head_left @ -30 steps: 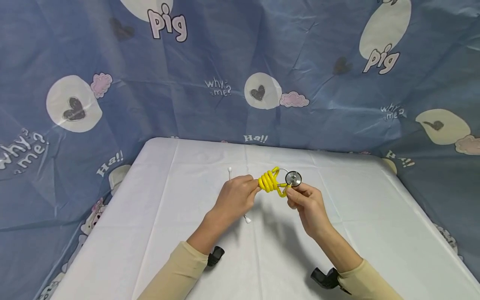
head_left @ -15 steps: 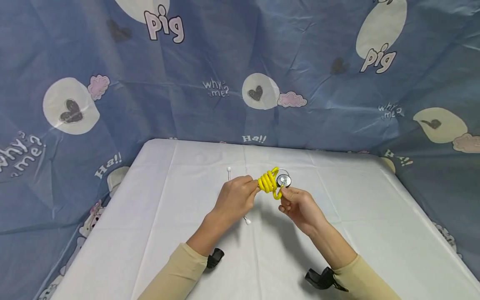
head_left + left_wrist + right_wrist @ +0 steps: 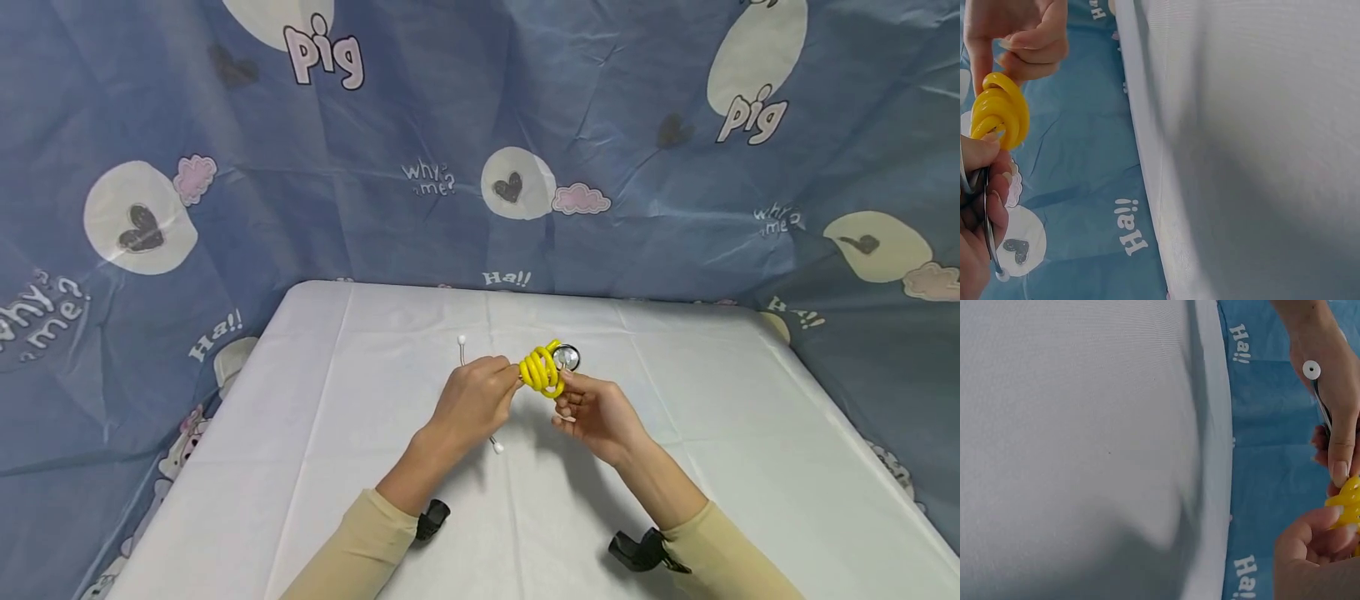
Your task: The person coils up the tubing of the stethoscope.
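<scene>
A stethoscope with yellow tubing wound in a tight coil is held above the table between both hands. My left hand grips its metal ear tubes near the coil; the white eartips stick out above and below that hand. My right hand pinches the tubing at the coil's right end, just below the round silver chest piece. In the left wrist view the yellow coil sits between the fingertips of both hands. Only part of the yellow tubing shows at the right wrist view's edge.
A table with a white cloth lies under the hands. Behind it and at its sides hangs a blue printed sheet. Black wrist mounts are worn below both sleeves.
My right hand has moved left toward the coil, bringing the chest piece close against it. The loose loop at the coil's end has drawn in. My left hand has stayed nearly in place.
</scene>
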### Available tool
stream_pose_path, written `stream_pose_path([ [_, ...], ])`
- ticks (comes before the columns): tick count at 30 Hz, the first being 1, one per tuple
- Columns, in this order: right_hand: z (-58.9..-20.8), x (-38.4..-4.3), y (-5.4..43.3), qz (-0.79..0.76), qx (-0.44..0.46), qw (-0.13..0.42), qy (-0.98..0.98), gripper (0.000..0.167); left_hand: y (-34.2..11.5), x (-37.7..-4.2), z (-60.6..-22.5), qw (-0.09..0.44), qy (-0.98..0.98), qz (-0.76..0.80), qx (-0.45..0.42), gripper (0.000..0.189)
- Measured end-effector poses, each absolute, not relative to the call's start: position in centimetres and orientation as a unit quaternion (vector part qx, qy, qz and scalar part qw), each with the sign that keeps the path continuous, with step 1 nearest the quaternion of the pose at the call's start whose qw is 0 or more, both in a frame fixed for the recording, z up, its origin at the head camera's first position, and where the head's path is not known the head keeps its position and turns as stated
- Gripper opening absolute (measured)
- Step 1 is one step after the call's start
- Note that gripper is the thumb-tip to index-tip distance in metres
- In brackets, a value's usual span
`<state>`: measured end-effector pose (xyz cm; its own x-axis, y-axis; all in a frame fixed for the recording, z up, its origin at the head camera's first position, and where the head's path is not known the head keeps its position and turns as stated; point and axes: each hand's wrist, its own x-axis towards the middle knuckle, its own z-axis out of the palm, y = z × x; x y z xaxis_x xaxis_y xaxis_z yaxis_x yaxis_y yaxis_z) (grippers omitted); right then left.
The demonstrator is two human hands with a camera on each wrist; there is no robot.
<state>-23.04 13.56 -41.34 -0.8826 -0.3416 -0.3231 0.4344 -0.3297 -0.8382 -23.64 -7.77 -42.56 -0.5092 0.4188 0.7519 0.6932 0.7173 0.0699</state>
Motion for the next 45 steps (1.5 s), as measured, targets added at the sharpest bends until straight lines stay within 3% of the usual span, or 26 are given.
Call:
stream_pose_path([
  [2,-41.5,-23.1,13.5,-0.81,0.051,0.217,0.543,0.023,-7.7,-23.7,-42.7,0.37,-0.85,-0.181,-0.327,0.021],
  [5,-41.6,-23.1,13.3,-0.783,0.049,0.146,0.603,0.008,-7.7,-23.7,-42.6,0.366,-0.854,-0.176,-0.325,0.019],
  [9,-41.4,-23.4,13.4,-0.71,0.025,0.058,0.701,0.031,-7.6,-23.6,-42.7,0.362,-0.856,-0.171,-0.327,0.02],
  [13,-41.1,-23.9,13.6,-0.658,0.009,0.024,0.753,0.029,-7.6,-23.5,-42.6,0.358,-0.856,-0.172,-0.331,0.017],
  [17,-40.6,-24.3,13.7,-0.657,0.016,0.035,0.753,0.026,-7.7,-23.5,-42.5,0.355,-0.856,-0.174,-0.332,0.017],
  [21,-40.4,-24.7,14.0,-0.717,0.019,0.101,0.689,0.011,-7.7,-23.4,-42.4,0.352,-0.857,-0.178,-0.331,0.016],
  [24,-40.4,-24.9,14.3,-0.754,0.013,0.134,0.643,0.014,-7.7,-23.3,-42.4,0.348,-0.857,-0.182,-0.333,0.014],
  [27,-40.6,-25.0,14.5,-0.767,0.006,0.136,0.627,0.018,-7.7,-23.4,-42.4,0.343,-0.859,-0.182,-0.333,0.015],
  [32,-40.5,-24.8,14.7,-0.743,-0.01,0.108,0.66,0.01,-7.7,-23.3,-42.2,0.339,-0.861,-0.184,-0.33,0.015],
  [40,-39.7,-24.7,14.8,-0.679,-0.043,0.085,0.728,0.041,-8.0,-23.3,-41.8,0.318,-0.873,-0.195,-0.316,0.012],
  [45,-39.5,-24.8,14.9,-0.663,-0.044,0.08,0.743,0.044,-8.1,-23.3,-41.8,0.281,-0.884,-0.217,-0.304,0.013],
])
